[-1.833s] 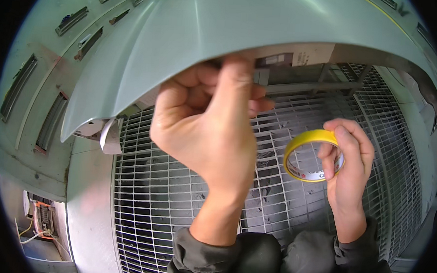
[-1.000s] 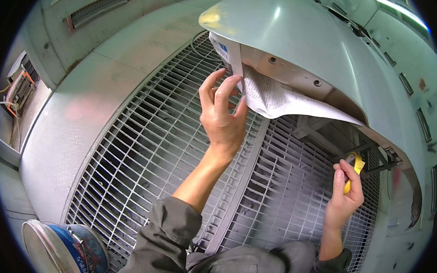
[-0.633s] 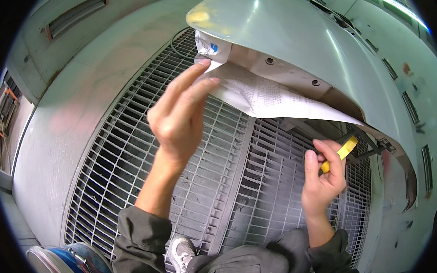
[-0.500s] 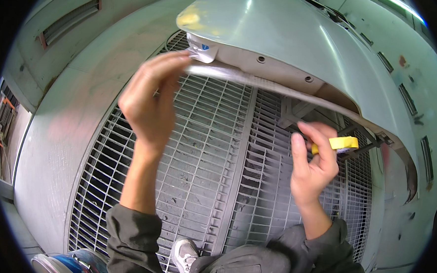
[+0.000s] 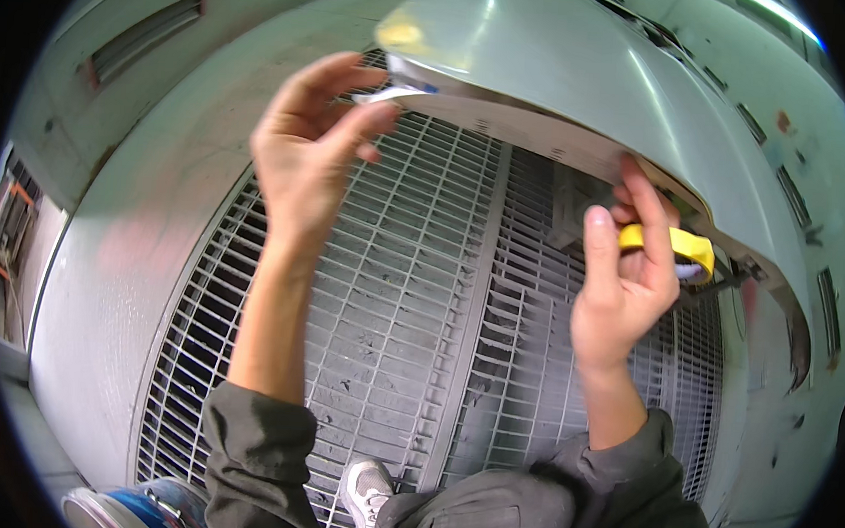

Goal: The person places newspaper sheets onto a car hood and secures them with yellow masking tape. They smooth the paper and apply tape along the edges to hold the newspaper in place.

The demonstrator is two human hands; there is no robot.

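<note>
Yellow ring-shaped tape roll [image 5: 696,252], held in the right hand [image 5: 627,280], behind its raised index finger, thumb apart, pale paper sheet [image 5: 534,132] along the lower edge of the glossy grey-green curved panel [image 5: 558,56], left hand [image 5: 309,148] near the sheet's left end, thumb and fingertips parted, contact unclear.

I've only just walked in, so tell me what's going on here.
A person is working bare-handed at the lower edge of a curved grey-green panel, along which a pale sheet runs. The left hand is at the sheet's end, thumb and fingers apart; whether it touches is unclear. The right hand holds a roll of yellow tape, with a finger up by the sheet. Below is a metal grating.
</note>
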